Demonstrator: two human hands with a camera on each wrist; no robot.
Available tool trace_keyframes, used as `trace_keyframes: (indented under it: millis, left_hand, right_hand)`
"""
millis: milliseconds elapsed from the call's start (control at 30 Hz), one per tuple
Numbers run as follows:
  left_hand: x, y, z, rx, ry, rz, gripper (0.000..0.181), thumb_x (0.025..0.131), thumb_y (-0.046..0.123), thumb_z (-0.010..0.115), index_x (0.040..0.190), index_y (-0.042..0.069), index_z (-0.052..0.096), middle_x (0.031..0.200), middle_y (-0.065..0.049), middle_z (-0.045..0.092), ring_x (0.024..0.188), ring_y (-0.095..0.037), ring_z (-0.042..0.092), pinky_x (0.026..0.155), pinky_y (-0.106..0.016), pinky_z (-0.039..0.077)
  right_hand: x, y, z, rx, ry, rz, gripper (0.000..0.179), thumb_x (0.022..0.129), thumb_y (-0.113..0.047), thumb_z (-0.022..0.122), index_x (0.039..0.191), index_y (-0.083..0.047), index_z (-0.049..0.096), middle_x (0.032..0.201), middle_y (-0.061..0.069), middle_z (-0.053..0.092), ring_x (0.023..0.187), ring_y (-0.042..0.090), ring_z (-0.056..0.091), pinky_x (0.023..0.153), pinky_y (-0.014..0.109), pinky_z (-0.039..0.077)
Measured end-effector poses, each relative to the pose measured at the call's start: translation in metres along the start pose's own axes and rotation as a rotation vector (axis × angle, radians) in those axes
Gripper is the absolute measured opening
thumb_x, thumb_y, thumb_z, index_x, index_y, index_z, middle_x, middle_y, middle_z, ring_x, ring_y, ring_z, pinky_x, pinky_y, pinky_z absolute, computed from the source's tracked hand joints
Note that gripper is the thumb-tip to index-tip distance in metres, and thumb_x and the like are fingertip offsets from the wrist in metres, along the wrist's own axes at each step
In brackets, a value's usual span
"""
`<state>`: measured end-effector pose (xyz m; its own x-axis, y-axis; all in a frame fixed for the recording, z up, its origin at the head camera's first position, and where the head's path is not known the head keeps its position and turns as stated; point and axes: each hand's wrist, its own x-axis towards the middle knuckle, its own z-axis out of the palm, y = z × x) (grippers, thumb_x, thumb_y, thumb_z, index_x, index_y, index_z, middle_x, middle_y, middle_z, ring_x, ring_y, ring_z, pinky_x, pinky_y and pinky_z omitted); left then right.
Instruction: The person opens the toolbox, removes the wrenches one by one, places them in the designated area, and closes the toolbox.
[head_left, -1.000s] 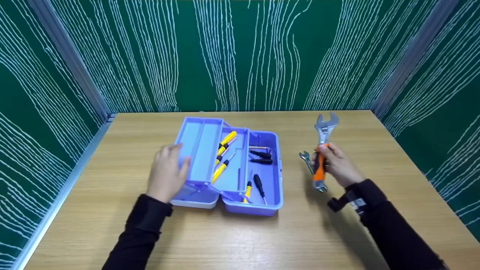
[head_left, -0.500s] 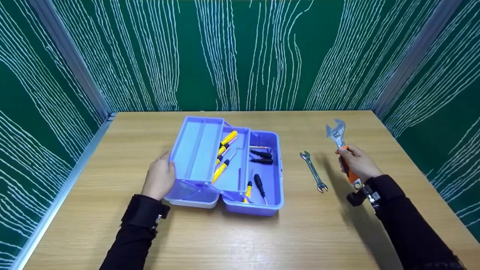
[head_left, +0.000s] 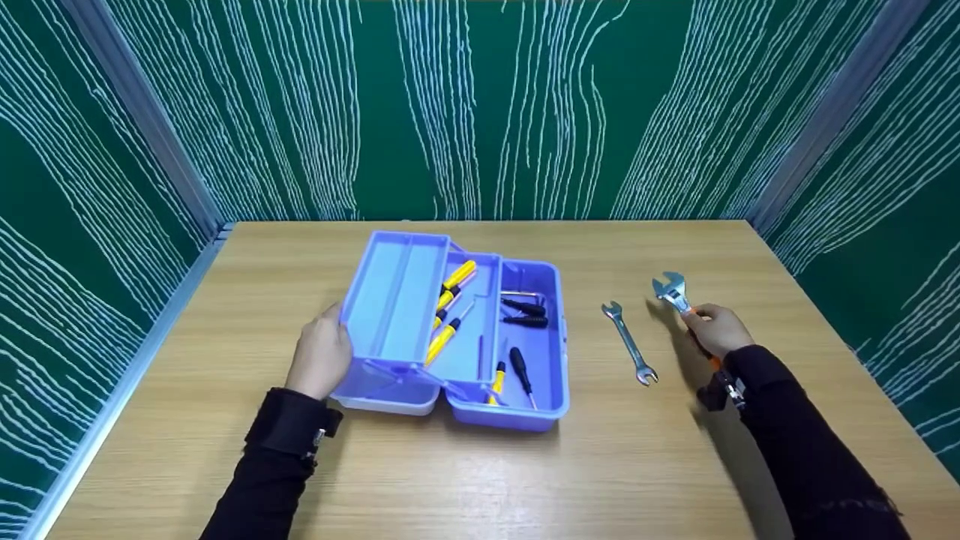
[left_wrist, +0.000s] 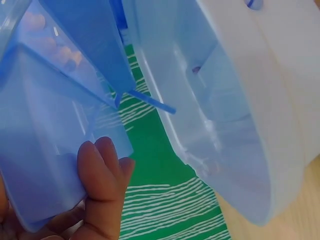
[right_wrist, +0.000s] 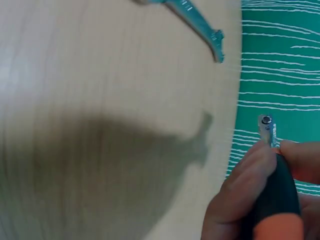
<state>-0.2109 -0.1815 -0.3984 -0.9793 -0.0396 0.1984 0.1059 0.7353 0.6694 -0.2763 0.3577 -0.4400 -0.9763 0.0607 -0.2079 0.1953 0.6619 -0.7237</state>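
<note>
My left hand grips the outer left edge of the upper tray of a purple, opened-out toolbox. The left wrist view shows fingers curled under that tray. Over the right side of the table, my right hand holds an adjustable wrench by its orange and black handle, jaw end pointing away; its shadow falls on the tabletop. To the left of that hand lies a double open-end wrench, separate from it.
Several yellow-handled screwdrivers lie in the middle tray. Black-handled screwdrivers and a hex key are in the deep compartment. The wooden table ends at green, white-lined panels behind and at both sides.
My right hand has carried the adjustable wrench rightward, away from the open-end wrench, then lowered it. My left hand has moved slightly left and taken hold of the tray's edge.
</note>
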Motion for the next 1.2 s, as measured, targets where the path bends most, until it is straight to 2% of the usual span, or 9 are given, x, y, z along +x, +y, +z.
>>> trace_keyframes:
  millis: [200, 333, 633, 933, 1200]
  left_hand:
    - [0.0, 0.0, -0.001, 0.0, -0.01, -0.007, 0.04, 0.093, -0.001, 0.036, 0.131, -0.015, 0.037, 0.123, -0.033, 0.049, 0.111, -0.042, 0.052, 0.095, -0.047, 0.043]
    - [-0.001, 0.001, -0.001, 0.005, -0.011, -0.011, 0.041, 0.093, -0.002, 0.036, 0.132, -0.015, 0.036, 0.124, -0.034, 0.049, 0.112, -0.042, 0.052, 0.096, -0.047, 0.042]
    - [-0.001, 0.003, 0.0, 0.018, -0.01, -0.005, 0.041, 0.093, -0.002, 0.035, 0.131, -0.016, 0.036, 0.123, -0.035, 0.048, 0.107, -0.042, 0.055, 0.093, -0.046, 0.045]
    - [-0.003, 0.004, 0.0, 0.028, 0.016, 0.012, 0.04, 0.092, -0.004, 0.035, 0.131, -0.014, 0.038, 0.121, -0.034, 0.051, 0.108, -0.043, 0.054, 0.092, -0.048, 0.045]
    - [-0.003, 0.005, -0.001, 0.034, 0.014, 0.009, 0.04, 0.093, -0.003, 0.035, 0.131, -0.014, 0.039, 0.12, -0.034, 0.052, 0.108, -0.043, 0.054, 0.092, -0.048, 0.045]
  right_hand:
    - [0.007, 0.005, 0.002, -0.077, -0.027, 0.032, 0.05, 0.096, -0.026, 0.039, 0.129, 0.012, 0.037, 0.086, 0.01, 0.056, 0.062, 0.01, 0.05, 0.054, 0.025, 0.044]
    - [0.011, 0.008, 0.004, -0.116, -0.041, 0.06, 0.053, 0.095, -0.025, 0.041, 0.13, 0.014, 0.035, 0.089, 0.012, 0.059, 0.066, 0.01, 0.052, 0.057, 0.024, 0.046]
    - [0.016, 0.015, 0.007, -0.014, -0.066, 0.105, 0.043, 0.095, -0.02, 0.041, 0.125, 0.012, 0.043, 0.082, 0.003, 0.061, 0.069, 0.011, 0.055, 0.059, 0.023, 0.046]
    - [0.01, 0.013, 0.004, -0.078, -0.049, 0.15, 0.051, 0.088, -0.02, 0.049, 0.126, 0.014, 0.042, 0.087, 0.009, 0.062, 0.071, 0.014, 0.056, 0.061, 0.024, 0.047]
    - [0.004, 0.008, 0.005, -0.088, -0.006, 0.204, 0.041, 0.084, -0.022, 0.055, 0.111, 0.009, 0.051, 0.085, 0.011, 0.064, 0.074, 0.02, 0.055, 0.059, 0.025, 0.047]
